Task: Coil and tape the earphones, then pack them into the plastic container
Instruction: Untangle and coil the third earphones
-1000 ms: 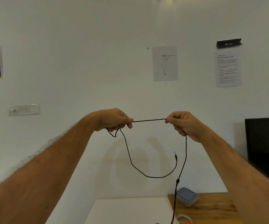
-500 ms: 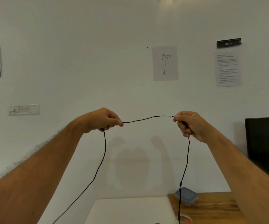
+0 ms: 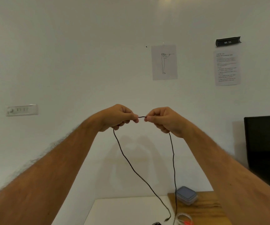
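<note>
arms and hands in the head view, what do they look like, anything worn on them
Both arms are bare as far as the frame shows, with no sleeves in view. The forearms are hairy. The left hand and right hand wear no gloves, and no rings, watch or wristband show on the sides facing the camera.

Your two forearms are bare up to the frame edge, no sleeves in view. Fine dark hair shows along the outer edges of both forearms. Your left hand (image 3: 117, 117) and right hand (image 3: 165, 120) are bare too: no gloves, rings, watch or wristbands visible. Fingernails short and plain.
</note>
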The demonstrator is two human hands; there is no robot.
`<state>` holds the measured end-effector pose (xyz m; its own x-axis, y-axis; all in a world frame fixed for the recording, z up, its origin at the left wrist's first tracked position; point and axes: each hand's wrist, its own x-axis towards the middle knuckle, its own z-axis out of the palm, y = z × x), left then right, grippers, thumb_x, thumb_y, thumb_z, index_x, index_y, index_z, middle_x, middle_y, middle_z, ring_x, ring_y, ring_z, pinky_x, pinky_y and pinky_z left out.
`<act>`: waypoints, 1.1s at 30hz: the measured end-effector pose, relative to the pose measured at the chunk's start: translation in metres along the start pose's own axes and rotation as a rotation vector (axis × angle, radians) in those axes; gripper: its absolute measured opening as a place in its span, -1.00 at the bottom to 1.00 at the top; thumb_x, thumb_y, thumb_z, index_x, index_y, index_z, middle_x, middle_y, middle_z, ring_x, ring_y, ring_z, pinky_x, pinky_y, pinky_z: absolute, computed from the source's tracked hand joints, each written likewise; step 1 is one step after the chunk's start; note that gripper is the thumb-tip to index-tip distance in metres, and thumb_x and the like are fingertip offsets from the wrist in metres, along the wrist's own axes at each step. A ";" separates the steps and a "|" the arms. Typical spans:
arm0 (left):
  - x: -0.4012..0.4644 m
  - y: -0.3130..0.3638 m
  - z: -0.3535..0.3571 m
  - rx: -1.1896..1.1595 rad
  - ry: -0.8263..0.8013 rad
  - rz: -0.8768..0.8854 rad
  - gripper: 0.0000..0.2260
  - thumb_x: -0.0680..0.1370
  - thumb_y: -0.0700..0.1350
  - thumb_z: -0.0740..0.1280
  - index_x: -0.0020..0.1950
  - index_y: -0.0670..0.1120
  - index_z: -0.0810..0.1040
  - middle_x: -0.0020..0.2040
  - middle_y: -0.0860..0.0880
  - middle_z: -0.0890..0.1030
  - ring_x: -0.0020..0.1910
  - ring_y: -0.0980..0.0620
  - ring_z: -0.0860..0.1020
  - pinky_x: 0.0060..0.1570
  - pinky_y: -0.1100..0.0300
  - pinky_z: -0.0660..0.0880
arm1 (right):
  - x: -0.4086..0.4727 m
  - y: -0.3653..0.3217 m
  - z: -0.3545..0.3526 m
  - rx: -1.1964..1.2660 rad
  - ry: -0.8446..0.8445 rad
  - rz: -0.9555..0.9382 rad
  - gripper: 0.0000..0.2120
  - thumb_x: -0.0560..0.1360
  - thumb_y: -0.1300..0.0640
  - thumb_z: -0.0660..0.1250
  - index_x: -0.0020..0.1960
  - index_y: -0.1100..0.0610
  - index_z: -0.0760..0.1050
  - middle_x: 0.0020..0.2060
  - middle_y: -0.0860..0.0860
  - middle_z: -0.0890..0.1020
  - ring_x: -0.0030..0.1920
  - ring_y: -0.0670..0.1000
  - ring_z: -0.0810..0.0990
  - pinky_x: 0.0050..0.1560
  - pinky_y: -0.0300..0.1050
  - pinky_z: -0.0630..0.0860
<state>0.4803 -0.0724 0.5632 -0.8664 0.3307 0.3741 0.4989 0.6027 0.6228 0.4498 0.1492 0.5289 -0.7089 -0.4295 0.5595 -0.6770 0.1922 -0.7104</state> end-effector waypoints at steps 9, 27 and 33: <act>-0.001 -0.011 -0.012 -0.019 0.064 -0.030 -0.78 0.60 -0.03 0.32 -0.12 -0.12 0.67 -0.45 0.11 0.36 -0.50 0.12 0.20 -0.50 0.28 0.14 | -0.011 0.028 -0.024 0.065 0.059 0.138 -0.95 0.58 0.25 0.30 -0.02 0.22 0.52 -0.39 0.07 0.47 -0.49 -0.03 0.38 -0.41 -0.14 0.44; -0.008 -0.010 -0.009 -0.110 0.017 -0.029 -0.74 0.64 -0.01 0.24 -0.11 -0.13 0.59 -0.44 0.08 0.28 -0.49 0.12 0.17 -0.53 0.32 0.11 | 0.001 0.013 -0.042 0.082 0.328 -0.007 -0.86 0.58 0.22 0.31 -0.15 0.19 0.45 -0.44 0.01 0.36 -0.54 -0.08 0.25 -0.48 -0.19 0.28; 0.000 0.005 0.009 -0.115 0.014 0.026 -0.73 0.64 0.00 0.24 -0.13 -0.11 0.60 -0.45 0.08 0.30 -0.50 0.13 0.19 -0.53 0.31 0.13 | -0.001 -0.005 -0.016 0.046 -0.006 0.082 -0.79 0.55 0.09 0.39 0.12 0.17 0.50 -0.42 -0.02 0.42 -0.48 -0.06 0.24 -0.45 -0.18 0.32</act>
<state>0.4831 -0.0626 0.5603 -0.8530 0.3346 0.4005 0.5212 0.5068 0.6867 0.4511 0.1627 0.5389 -0.7603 -0.4192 0.4963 -0.6071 0.1865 -0.7724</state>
